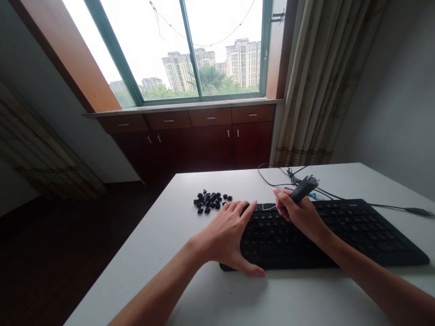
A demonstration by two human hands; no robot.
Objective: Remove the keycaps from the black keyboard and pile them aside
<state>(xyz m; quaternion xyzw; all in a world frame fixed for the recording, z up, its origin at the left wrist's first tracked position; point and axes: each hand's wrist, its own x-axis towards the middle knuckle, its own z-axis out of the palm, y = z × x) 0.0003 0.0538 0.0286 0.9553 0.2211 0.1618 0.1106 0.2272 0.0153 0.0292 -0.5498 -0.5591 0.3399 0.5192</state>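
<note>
A black keyboard (288, 240) lies on the white table. Across its left end stretches my left hand (231, 231), thumb at the front edge and fingers at the back edge, holding the keyboard between them. My right hand (297, 210) is closed around the dark handle of a keycap puller (306, 188), tilted over the keyboard's back rows. The thin metal wire at its working end reaches left to the top row near my left fingertips; whether it hooks a key I cannot tell. Left of the keyboard lies a loose heap of black keycaps (207, 201), partly beside my left fingers.
Behind the keyboard a tangle of black cable (292, 174) runs along the white table (149, 253). A small blue item (312, 196) sits near it, partly hidden. At the right lies a cable plug (419, 212). Beyond the table stand a wooden cabinet (190, 145), window and curtains.
</note>
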